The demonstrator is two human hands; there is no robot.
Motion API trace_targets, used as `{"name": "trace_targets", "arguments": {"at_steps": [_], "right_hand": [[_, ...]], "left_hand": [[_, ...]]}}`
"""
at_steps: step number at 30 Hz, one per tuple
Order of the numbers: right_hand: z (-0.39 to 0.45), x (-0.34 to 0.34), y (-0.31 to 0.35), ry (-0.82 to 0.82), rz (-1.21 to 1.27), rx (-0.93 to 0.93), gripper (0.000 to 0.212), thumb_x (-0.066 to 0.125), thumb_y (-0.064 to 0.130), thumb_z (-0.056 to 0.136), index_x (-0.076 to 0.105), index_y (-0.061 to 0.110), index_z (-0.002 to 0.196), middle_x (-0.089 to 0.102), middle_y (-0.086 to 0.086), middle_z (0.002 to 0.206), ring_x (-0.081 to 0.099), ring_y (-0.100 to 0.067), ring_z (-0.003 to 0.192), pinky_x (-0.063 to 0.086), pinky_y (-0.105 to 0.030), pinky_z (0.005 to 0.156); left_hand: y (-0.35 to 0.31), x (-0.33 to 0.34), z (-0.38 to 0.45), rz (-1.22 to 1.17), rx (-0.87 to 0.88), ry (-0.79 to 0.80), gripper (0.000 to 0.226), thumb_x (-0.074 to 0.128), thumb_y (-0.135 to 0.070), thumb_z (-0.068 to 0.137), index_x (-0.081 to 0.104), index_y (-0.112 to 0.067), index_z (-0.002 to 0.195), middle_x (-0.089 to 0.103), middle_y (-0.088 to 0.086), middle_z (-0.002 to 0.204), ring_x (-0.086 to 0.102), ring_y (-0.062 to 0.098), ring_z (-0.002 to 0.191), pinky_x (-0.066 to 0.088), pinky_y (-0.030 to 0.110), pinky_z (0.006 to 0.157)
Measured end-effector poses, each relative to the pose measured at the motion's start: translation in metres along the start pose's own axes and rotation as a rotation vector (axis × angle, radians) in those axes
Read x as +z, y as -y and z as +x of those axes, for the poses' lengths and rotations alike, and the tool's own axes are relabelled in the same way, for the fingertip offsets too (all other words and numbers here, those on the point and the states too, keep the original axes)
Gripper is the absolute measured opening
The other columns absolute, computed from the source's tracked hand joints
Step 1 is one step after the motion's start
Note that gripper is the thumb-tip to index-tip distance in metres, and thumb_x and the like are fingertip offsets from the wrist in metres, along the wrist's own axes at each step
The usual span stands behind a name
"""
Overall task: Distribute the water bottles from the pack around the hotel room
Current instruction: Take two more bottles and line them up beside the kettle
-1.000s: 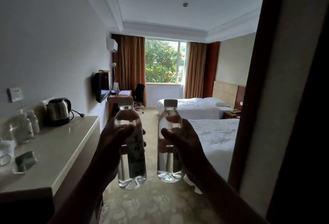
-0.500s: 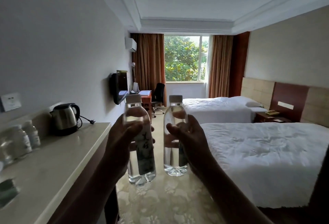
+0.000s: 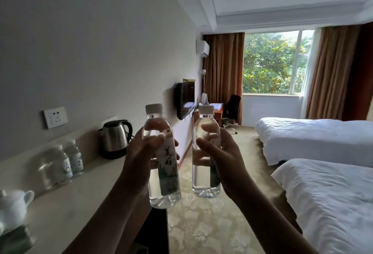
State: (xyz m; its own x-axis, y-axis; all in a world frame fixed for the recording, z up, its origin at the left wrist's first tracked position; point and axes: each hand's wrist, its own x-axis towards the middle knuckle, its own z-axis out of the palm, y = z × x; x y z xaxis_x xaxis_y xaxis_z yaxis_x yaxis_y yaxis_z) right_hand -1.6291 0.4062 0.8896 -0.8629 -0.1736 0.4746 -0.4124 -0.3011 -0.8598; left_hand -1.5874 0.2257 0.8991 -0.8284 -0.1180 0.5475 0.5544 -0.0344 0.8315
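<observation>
Each hand round one bottle

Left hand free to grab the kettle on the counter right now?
Probably not. The left hand already grips a water bottle, so it is occupied. The kettle stands unobstructed on the counter beside it.

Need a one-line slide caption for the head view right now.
Each hand, left and right, holds an upright water bottle (left bottle, right bottle) beside a counter with a kettle.
</observation>
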Motion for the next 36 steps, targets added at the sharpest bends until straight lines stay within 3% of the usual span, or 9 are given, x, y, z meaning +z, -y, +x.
{"name": "trace_targets", "arguments": {"at_steps": [4, 13, 17, 22, 26, 32, 36], "right_hand": [[0.063, 0.001, -0.045, 0.012, 0.003, 0.019, 0.051, 0.074, 0.029, 0.077, 0.054, 0.014, 0.122, 0.074, 0.004, 0.079, 0.072, -0.026, 0.073, 0.059, -0.035, 0.066], [0.219, 0.012, -0.118, 0.043, -0.030, 0.012, 0.046, 0.074, 0.028, 0.077, 0.057, 0.018, 0.119, 0.074, 0.003, 0.081, 0.073, -0.022, 0.072, 0.059, -0.034, 0.065], [0.273, 0.030, -0.157, 0.098, -0.009, 0.047, 0.046, 0.075, 0.029, 0.074, 0.060, 0.021, 0.117, 0.072, -0.005, 0.091, 0.073, -0.030, 0.083, 0.060, -0.037, 0.068], [0.327, 0.075, -0.226, 0.259, 0.072, 0.099, 0.037, 0.078, 0.025, 0.075, 0.065, 0.024, 0.110, 0.072, 0.000, 0.087, 0.072, -0.032, 0.087, 0.061, -0.047, 0.077], [0.348, 0.123, -0.280, 0.449, 0.162, 0.159, 0.032, 0.076, 0.015, 0.082, 0.061, 0.022, 0.110, 0.073, 0.001, 0.087, 0.073, -0.023, 0.082, 0.061, -0.036, 0.069], [0.345, 0.194, -0.350, 0.737, 0.205, 0.106, 0.043, 0.082, 0.021, 0.073, 0.059, 0.030, 0.109, 0.071, 0.003, 0.097, 0.070, -0.016, 0.088, 0.059, -0.032, 0.077], [0.320, 0.228, -0.405, 0.778, 0.179, 0.110, 0.062, 0.085, 0.034, 0.062, 0.055, 0.023, 0.115, 0.068, -0.001, 0.101, 0.068, -0.018, 0.093, 0.056, -0.036, 0.081]], "left_hand": [[0.042, -0.024, 0.059, -0.025, 0.038, -0.014, 0.031, 0.060, -0.044, 0.072, 0.064, -0.026, 0.097, 0.070, 0.010, 0.082, 0.067, 0.028, 0.065, 0.053, 0.047, 0.068], [0.133, -0.073, 0.194, -0.055, 0.064, -0.089, 0.041, 0.062, -0.043, 0.073, 0.059, -0.018, 0.106, 0.068, 0.016, 0.087, 0.066, 0.035, 0.071, 0.051, 0.054, 0.070], [0.163, -0.107, 0.223, 0.014, 0.038, -0.170, 0.038, 0.063, -0.042, 0.073, 0.060, -0.020, 0.104, 0.069, 0.015, 0.085, 0.066, 0.037, 0.070, 0.055, 0.056, 0.068], [0.193, -0.159, 0.234, 0.106, -0.019, -0.340, 0.055, 0.068, -0.039, 0.068, 0.058, -0.005, 0.110, 0.068, 0.015, 0.085, 0.067, 0.025, 0.069, 0.055, 0.035, 0.059], [0.206, -0.197, 0.223, 0.194, -0.019, -0.503, 0.037, 0.069, -0.030, 0.070, 0.063, -0.015, 0.103, 0.069, 0.015, 0.088, 0.067, 0.027, 0.073, 0.055, 0.037, 0.062], [0.225, -0.251, 0.186, 0.403, -0.079, -0.794, 0.060, 0.076, -0.022, 0.061, 0.052, -0.001, 0.112, 0.069, 0.016, 0.094, 0.066, 0.031, 0.087, 0.052, 0.045, 0.079], [0.256, -0.268, 0.151, 0.445, -0.127, -1.032, 0.057, 0.078, -0.016, 0.055, 0.055, -0.012, 0.107, 0.069, 0.015, 0.092, 0.066, 0.027, 0.087, 0.051, 0.044, 0.082]]}}
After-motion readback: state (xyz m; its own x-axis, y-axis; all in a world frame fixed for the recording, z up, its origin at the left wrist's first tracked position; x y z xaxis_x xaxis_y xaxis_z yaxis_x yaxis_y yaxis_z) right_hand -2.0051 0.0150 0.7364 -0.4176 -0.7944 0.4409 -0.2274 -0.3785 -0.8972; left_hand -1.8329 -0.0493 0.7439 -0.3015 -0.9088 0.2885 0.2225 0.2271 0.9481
